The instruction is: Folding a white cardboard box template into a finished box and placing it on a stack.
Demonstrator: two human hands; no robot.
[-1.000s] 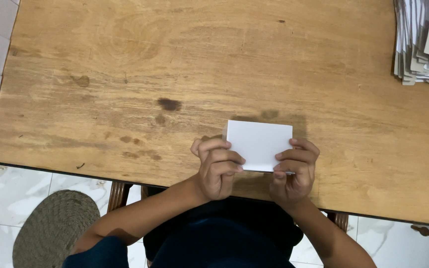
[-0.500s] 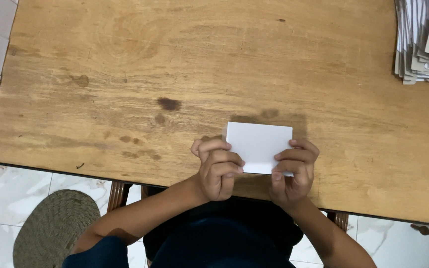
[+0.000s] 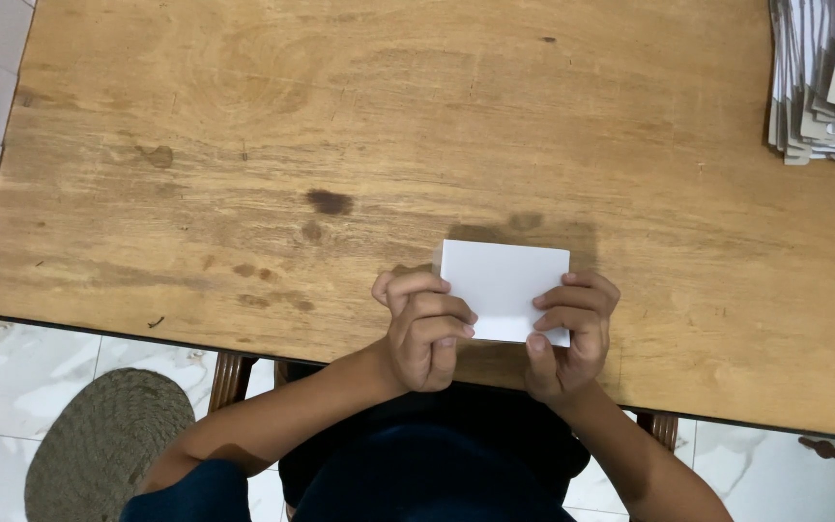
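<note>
Card (image 3: 503, 285) on table (image 3: 244, 145); stack (image 3: 823, 87) far right.

Worktop (image 3: 417, 126): wood, warm honey-brown, grain plainly visible, finish matt to faintly satin, marked by a few dark stains and small scuffs. White card (image 3: 504, 290) between the hands: paper or thin board, smooth, matt, unprinted on the visible face. Stack of sheets (image 3: 823, 87) at the far right corner: card or paperboard, white and grey-beige, matt, edges ragged. Floor (image 3: 12, 367) below: pale marble-look tile, polished and glossy, grey-veined. Round mat (image 3: 99, 445): woven fibre, coarse, dull olive-brown. Sleeve (image 3: 195, 493): dark blue cloth, soft, matt.
</note>
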